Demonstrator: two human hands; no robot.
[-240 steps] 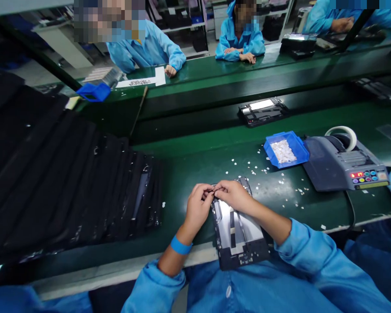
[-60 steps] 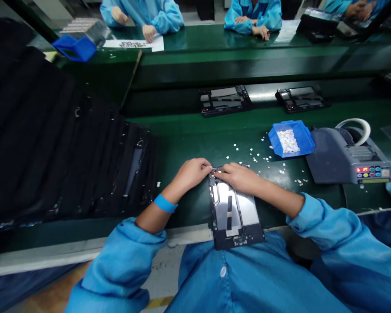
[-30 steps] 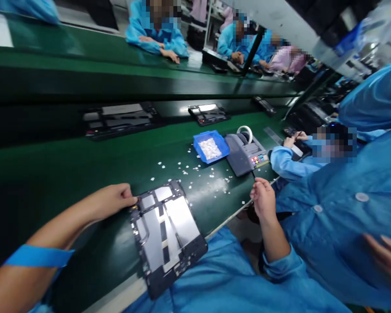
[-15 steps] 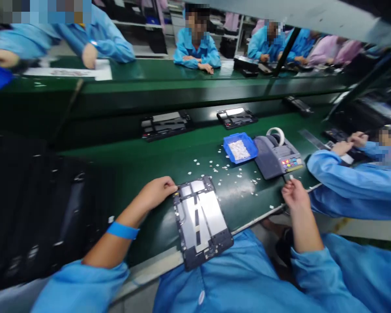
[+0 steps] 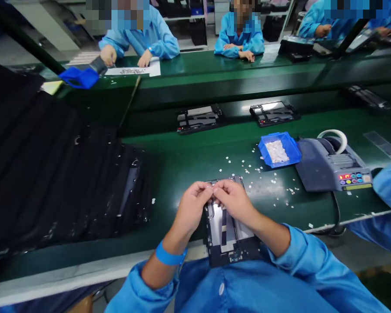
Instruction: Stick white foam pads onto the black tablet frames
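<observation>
Pinching small bit over tablet frame, both hands' grips meet; green bench, scattered white scraps.

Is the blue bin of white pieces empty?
No, the blue bin holds a heap of small white pieces beside the grey tape dispenser.

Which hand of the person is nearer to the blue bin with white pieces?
The right hand. It lies below-left of the blue bin, over the tablet frame; the left hand sits further left, beyond it.
</observation>
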